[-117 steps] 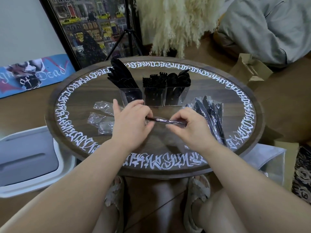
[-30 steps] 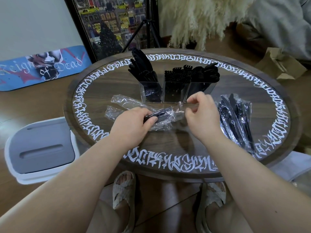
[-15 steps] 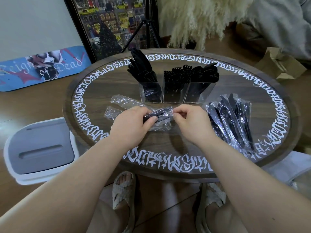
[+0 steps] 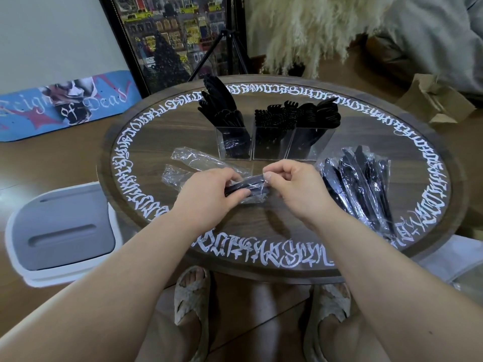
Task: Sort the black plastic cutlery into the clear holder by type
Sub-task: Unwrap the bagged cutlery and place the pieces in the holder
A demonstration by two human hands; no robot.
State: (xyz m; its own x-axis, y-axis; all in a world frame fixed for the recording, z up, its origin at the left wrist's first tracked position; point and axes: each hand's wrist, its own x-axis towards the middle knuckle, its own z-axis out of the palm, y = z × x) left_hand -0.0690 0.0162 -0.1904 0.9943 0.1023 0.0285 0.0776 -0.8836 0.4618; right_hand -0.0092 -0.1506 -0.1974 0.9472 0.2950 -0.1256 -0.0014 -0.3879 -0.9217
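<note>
A clear three-compartment holder (image 4: 271, 145) stands on the round table (image 4: 418, 142), with knives in its left bay, forks in the middle and spoons on the right. In front of it my left hand (image 4: 206, 194) grips a black cutlery piece in a clear wrapper (image 4: 247, 188). My right hand (image 4: 295, 186) pinches the wrapper's right end between thumb and forefinger. The piece's type is hidden by the hands and film. A pile of wrapped black cutlery (image 4: 363, 184) lies on the table to the right.
Empty clear wrappers (image 4: 193, 160) lie left of the hands. A white and grey bin (image 4: 62, 233) stands on the floor at the left. A cardboard box (image 4: 433, 100) sits beyond the table's right rim. A tripod and a framed picture stand behind.
My right hand came back from near the holder to the wrapped piece and now pinches its end. The left hand has kept its grip throughout.
</note>
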